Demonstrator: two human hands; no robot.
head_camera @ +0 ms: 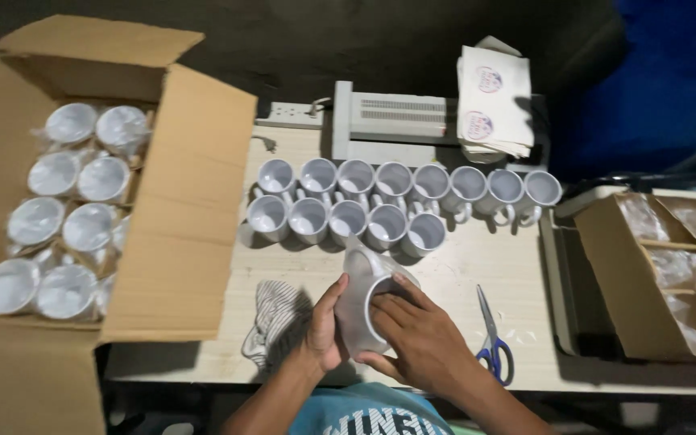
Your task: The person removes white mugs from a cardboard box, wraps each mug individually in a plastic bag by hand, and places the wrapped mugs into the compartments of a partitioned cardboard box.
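Lower centre, near table edge (pixel 445 379): left hand (pixel 324 330) and right hand (pixel 420 338) curled around one plastic-wrapped mug (pixel 364 302); thirteen unwrapped mugs (pixel 348 221) behind; one scissors (pixel 493 338) right.

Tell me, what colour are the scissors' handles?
Blue. The scissors lie on the table beside the right hand, seen from the head view.

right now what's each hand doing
left hand: closed on the plastic-wrapped white mug
right hand: fingers spread over the same mug's side, gripping it

1 head-worn camera looks steeply down, close over the table (pixel 461 322) and its near edge.
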